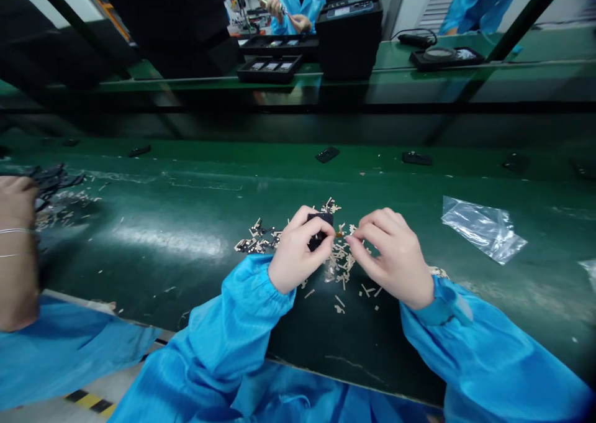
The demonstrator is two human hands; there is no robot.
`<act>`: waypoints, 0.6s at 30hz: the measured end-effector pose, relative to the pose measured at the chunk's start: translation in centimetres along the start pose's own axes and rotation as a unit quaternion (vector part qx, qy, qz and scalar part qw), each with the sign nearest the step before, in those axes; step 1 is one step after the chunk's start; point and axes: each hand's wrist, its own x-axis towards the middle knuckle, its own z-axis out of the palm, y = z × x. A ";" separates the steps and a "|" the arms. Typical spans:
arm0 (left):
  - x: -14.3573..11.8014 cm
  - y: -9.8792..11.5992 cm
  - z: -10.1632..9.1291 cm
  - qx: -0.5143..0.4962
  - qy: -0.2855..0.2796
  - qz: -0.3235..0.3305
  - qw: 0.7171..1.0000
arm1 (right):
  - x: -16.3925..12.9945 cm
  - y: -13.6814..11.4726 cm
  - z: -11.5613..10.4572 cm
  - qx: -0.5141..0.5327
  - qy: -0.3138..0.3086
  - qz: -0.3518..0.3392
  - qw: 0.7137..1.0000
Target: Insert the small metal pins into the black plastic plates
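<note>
My left hand (pixel 298 249) grips a small black part (pixel 320 229) above the green conveyor belt (pixel 186 224). My right hand (pixel 393 255) pinches a tiny tan piece (pixel 339 233) between thumb and forefinger, right beside the black part. Under both hands lies a scatter of several small tan and dark pieces (pixel 342 268), with a denser heap (pixel 256 240) just left of my left hand. Both my arms are in blue sleeves.
A crumpled clear plastic bag (pixel 484 227) lies to the right. Small black parts (pixel 327 154) (pixel 416 158) rest farther up the belt. A co-worker's arm (pixel 18 255) is at the left edge. Black trays (pixel 270 69) and boxes (pixel 349 31) stand on the far bench, where another person in blue works.
</note>
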 end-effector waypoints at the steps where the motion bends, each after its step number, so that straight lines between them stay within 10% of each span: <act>1: 0.0 0.1 0.0 0.004 -0.002 0.007 1.000 | 0.0 0.0 0.1 0.014 -0.004 0.007 1.000; 18: 0.1 -0.2 -0.4 0.017 -0.022 0.045 0.999 | 0.5 0.0 -0.4 0.110 -0.038 0.021 0.993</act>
